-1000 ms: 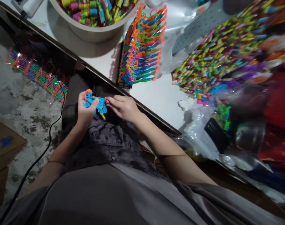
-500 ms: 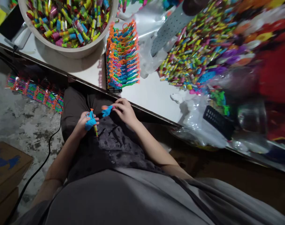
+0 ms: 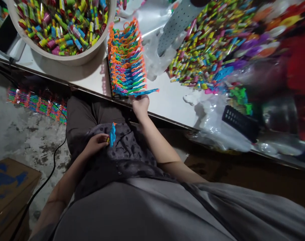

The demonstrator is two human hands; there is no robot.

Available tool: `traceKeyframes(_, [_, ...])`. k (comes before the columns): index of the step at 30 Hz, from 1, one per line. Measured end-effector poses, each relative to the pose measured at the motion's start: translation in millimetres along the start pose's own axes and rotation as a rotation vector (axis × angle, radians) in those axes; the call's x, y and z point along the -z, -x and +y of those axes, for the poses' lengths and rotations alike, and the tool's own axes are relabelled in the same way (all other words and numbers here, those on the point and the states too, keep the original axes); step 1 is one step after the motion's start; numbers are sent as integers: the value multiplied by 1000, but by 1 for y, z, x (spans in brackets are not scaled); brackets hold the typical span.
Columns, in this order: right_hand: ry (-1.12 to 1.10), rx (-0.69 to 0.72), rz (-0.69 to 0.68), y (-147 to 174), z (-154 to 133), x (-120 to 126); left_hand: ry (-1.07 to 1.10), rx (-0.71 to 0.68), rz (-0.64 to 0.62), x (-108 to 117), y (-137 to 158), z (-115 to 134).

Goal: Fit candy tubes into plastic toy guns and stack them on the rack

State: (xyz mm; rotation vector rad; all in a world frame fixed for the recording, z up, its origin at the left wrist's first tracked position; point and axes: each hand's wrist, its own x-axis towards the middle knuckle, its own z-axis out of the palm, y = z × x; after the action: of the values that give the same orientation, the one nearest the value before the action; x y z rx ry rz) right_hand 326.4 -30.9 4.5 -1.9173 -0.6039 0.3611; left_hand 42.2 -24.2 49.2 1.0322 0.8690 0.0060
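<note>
Over my lap, my left hand (image 3: 98, 143) is closed on a blue plastic toy (image 3: 112, 135) with an orange tip, pinching it by a short yellow striped part at its side. My right hand (image 3: 141, 104) reaches up to the table edge, fingers closed around a long blue plastic toy (image 3: 150, 91) with an orange end. That toy lies against the front of a row of colourful plastic toys (image 3: 128, 63) packed upright side by side on a black rack. My right fingertips are partly hidden beneath the toy.
A round tub (image 3: 72, 60) of small striped tubes stands at the back left. A heap of similar tubes (image 3: 200, 57) covers the right of the table, near a clear plastic bag (image 3: 212, 124) and a black slotted piece (image 3: 240, 122). A cable (image 3: 54, 160) and a cardboard box (image 3: 14, 187) are at lower left.
My right hand has moved from my lap up to the front of the row with a blue toy. My left hand has shifted slightly right and down, and its toy has turned edge-on.
</note>
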Motion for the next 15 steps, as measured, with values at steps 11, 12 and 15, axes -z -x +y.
traceKeyframes(11, [212, 19, -68, 2, -30, 8, -49, -740, 500, -12, -104, 75])
traceKeyframes(12, [212, 14, -60, 2, -32, 7, -79, -771, 516, -14, -115, 79])
traceKeyframes(15, [206, 10, -70, 1, -35, 7, -147, -784, 552, -18, -144, 79])
